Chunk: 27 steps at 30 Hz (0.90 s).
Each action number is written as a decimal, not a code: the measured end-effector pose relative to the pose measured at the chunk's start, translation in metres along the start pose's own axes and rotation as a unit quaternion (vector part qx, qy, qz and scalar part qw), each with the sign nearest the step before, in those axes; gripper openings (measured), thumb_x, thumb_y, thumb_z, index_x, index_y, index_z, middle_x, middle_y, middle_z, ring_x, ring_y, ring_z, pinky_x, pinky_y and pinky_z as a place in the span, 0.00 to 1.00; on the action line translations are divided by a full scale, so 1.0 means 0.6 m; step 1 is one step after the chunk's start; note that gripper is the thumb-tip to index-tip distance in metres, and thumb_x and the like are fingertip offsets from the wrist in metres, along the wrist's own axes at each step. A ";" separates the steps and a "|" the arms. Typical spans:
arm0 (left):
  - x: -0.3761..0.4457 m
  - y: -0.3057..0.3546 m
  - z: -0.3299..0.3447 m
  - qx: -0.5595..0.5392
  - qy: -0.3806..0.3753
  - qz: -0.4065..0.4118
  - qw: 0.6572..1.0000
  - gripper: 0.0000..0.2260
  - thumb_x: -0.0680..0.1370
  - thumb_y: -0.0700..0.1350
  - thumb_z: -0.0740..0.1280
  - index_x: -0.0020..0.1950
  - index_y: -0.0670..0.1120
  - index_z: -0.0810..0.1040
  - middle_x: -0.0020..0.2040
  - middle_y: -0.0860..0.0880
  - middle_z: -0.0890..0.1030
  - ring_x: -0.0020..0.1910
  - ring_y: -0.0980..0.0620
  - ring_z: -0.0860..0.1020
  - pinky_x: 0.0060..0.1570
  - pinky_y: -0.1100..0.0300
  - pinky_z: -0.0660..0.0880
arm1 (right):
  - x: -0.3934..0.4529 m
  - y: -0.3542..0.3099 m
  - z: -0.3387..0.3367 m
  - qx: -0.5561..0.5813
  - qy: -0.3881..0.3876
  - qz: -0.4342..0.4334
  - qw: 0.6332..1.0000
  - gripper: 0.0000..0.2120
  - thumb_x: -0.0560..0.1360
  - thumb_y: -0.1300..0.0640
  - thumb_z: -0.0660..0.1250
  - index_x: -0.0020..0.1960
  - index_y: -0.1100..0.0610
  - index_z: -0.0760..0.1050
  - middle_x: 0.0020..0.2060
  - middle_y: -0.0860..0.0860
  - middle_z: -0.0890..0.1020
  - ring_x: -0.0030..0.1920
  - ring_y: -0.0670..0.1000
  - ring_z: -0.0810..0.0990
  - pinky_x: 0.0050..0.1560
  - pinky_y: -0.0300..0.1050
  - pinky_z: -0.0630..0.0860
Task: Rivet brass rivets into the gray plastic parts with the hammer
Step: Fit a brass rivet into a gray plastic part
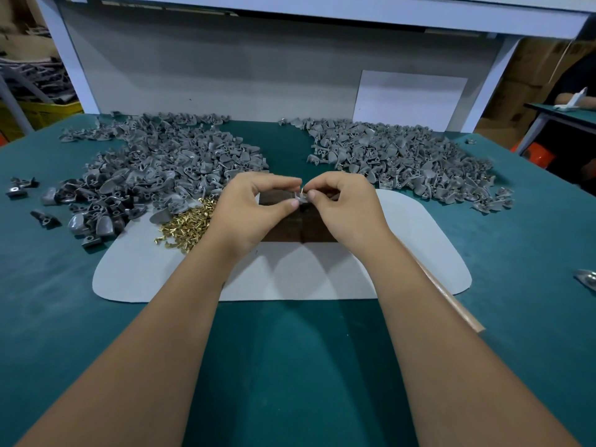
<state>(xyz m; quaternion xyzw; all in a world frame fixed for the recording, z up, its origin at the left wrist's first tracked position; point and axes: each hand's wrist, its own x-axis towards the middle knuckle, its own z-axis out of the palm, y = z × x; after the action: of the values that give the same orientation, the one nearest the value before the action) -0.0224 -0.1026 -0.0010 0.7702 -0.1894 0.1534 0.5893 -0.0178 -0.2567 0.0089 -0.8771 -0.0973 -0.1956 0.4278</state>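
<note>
- Brass is seen as a thin upright pin, the rivet (302,189), held between the two hands just above the dark wooden block (283,221); its long axis is judged near vertical, though it is too small for certainty.
- The gray plastic part (302,199) is pinched directly beneath the rivet, so the rivet lies above the grip and the part within it.
- The left hand (254,204) is closed in a pinch on the part from the left, thumb below and forefinger above.
- The right hand (342,204) is closed in a pinch at the part's right side, its fingertips (312,195) touching the part near the rivet's foot.
- Both hands are equally near; neither is free.
- The hammer's wooden handle (451,301) is partly hidden under the right forearm, so the right hand is judged the nearer one to take it.
- Loose brass rivets (183,227) are heaped just left of the left hand on the pale mat (419,253), with gray part piles (154,166) on the green surface (290,366) behind.
</note>
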 end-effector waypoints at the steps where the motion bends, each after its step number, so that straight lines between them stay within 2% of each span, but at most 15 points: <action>1: 0.001 -0.002 0.001 0.020 0.008 0.000 1.000 0.15 0.73 0.32 0.73 0.56 0.46 0.81 0.44 0.54 0.81 0.43 0.70 0.79 0.47 0.77 0.71 | 0.000 0.000 0.000 -0.001 -0.002 0.000 1.000 0.06 0.75 0.63 0.67 0.47 0.55 0.82 0.42 0.48 0.82 0.45 0.46 0.78 0.48 0.37 0.73; 5: 0.005 -0.011 -0.001 0.087 0.030 -0.027 0.995 0.10 0.72 0.39 0.76 0.53 0.45 0.85 0.46 0.58 0.76 0.54 0.62 0.74 0.49 0.82 0.63 | -0.001 0.000 0.001 0.023 0.000 0.005 1.000 0.08 0.75 0.65 0.68 0.49 0.55 0.81 0.37 0.41 0.79 0.39 0.36 0.76 0.42 0.24 0.70; 9: 0.006 -0.017 -0.001 0.097 0.023 -0.040 0.994 0.09 0.73 0.42 0.76 0.52 0.48 0.85 0.51 0.53 0.76 0.60 0.60 0.73 0.52 0.80 0.63 | -0.001 0.000 0.000 0.034 0.002 0.006 0.999 0.08 0.74 0.66 0.68 0.48 0.55 0.81 0.36 0.40 0.79 0.37 0.35 0.76 0.41 0.23 0.69; 11: 0.005 -0.018 -0.002 0.099 0.024 -0.037 0.994 0.08 0.73 0.42 0.76 0.51 0.49 0.85 0.53 0.53 0.77 0.59 0.65 0.72 0.52 0.80 0.63 | 0.000 0.000 0.001 0.038 0.003 0.006 0.999 0.09 0.73 0.66 0.69 0.47 0.54 0.81 0.36 0.40 0.79 0.37 0.35 0.76 0.40 0.24 0.69; 13: 0.006 -0.018 -0.002 0.117 0.017 -0.008 0.993 0.08 0.73 0.40 0.75 0.51 0.46 0.86 0.53 0.51 0.80 0.54 0.72 0.71 0.52 0.83 0.61 | -0.001 0.000 0.002 0.033 0.010 -0.005 0.999 0.09 0.73 0.66 0.69 0.46 0.53 0.81 0.35 0.39 0.78 0.36 0.33 0.75 0.40 0.24 0.69; 15: 0.007 -0.019 -0.001 0.144 0.016 0.006 0.989 0.08 0.73 0.40 0.75 0.52 0.44 0.85 0.54 0.51 0.82 0.57 0.67 0.70 0.55 0.82 0.59 | -0.001 0.000 0.004 0.020 0.014 -0.018 1.000 0.09 0.72 0.66 0.70 0.45 0.52 0.80 0.35 0.39 0.78 0.36 0.32 0.75 0.40 0.23 0.68; 17: 0.008 -0.021 -0.001 0.155 0.018 0.003 0.988 0.09 0.74 0.42 0.75 0.53 0.46 0.85 0.55 0.54 0.81 0.62 0.60 0.68 0.60 0.79 0.58 | -0.001 0.001 0.005 -0.007 0.015 -0.029 0.999 0.09 0.71 0.66 0.70 0.45 0.52 0.81 0.36 0.41 0.79 0.37 0.34 0.75 0.41 0.24 0.68; 21: 0.009 -0.026 -0.003 0.158 0.015 0.000 0.987 0.08 0.74 0.43 0.74 0.53 0.47 0.85 0.54 0.55 0.81 0.66 0.57 0.68 0.65 0.68 0.59 | 0.000 0.004 0.007 -0.034 0.017 -0.037 0.999 0.08 0.71 0.64 0.71 0.45 0.52 0.82 0.38 0.43 0.79 0.40 0.39 0.75 0.43 0.27 0.69; 24: 0.011 -0.025 -0.001 0.153 0.023 0.006 0.988 0.07 0.73 0.43 0.76 0.50 0.43 0.86 0.53 0.50 0.83 0.64 0.53 0.72 0.66 0.65 0.63 | -0.002 0.002 0.007 -0.069 0.035 -0.060 0.995 0.08 0.71 0.65 0.69 0.46 0.53 0.81 0.40 0.44 0.78 0.48 0.47 0.76 0.50 0.38 0.72; 27: 0.010 -0.021 -0.002 0.129 0.023 0.011 0.991 0.06 0.72 0.43 0.77 0.46 0.41 0.86 0.49 0.46 0.85 0.57 0.48 0.79 0.64 0.52 0.72 | -0.008 -0.005 0.006 -0.079 0.047 -0.056 0.994 0.06 0.69 0.62 0.66 0.43 0.53 0.80 0.37 0.45 0.77 0.45 0.49 0.76 0.47 0.44 0.75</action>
<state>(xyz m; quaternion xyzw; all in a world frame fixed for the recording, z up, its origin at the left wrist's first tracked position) -0.0114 -0.0994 -0.0086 0.8343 -0.1626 0.2006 0.4872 -0.0221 -0.2522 0.0071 -0.8910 -0.1104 -0.2676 0.3496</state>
